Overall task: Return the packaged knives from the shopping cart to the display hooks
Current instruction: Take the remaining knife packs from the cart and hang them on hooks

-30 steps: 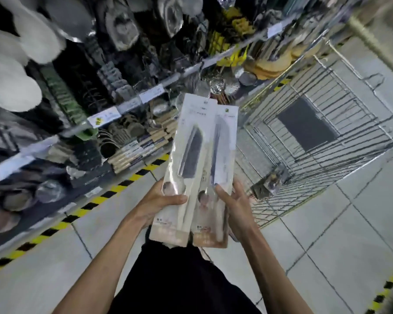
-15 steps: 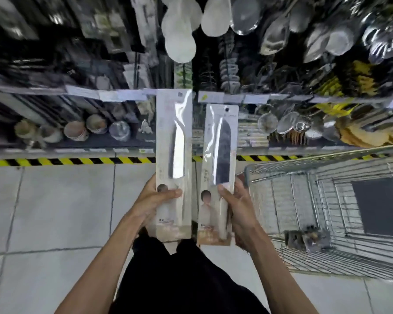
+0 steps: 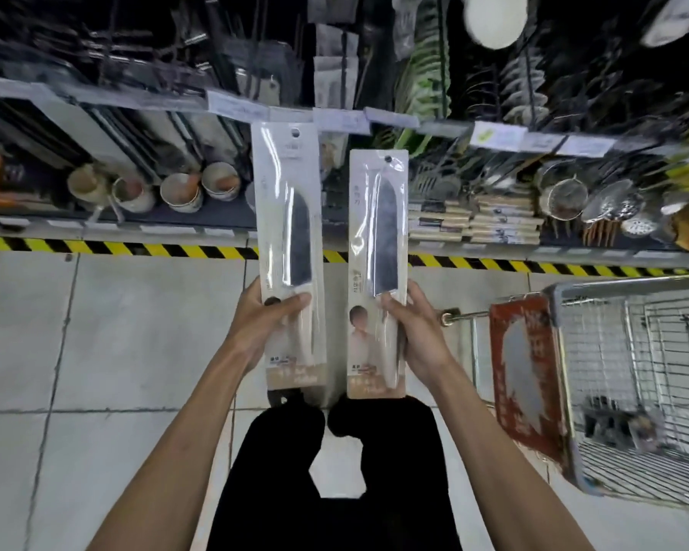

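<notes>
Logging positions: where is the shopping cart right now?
Head view, lower right: the shopping cart stands just right of the right hand, on the near side of the striped floor tape.

The pale tiled floor carried a black-and-yellow striped strip along the foot of the shelf, and the shopping cart stood at the right. On the shelf sat cups, stacked flat packs and mesh strainers.

No writing is legible. The left knife package and the right knife package carry small dark print (smeared characters). The price labels along the shelf edge are blurred, as is the red placard on the shopping cart.
</notes>
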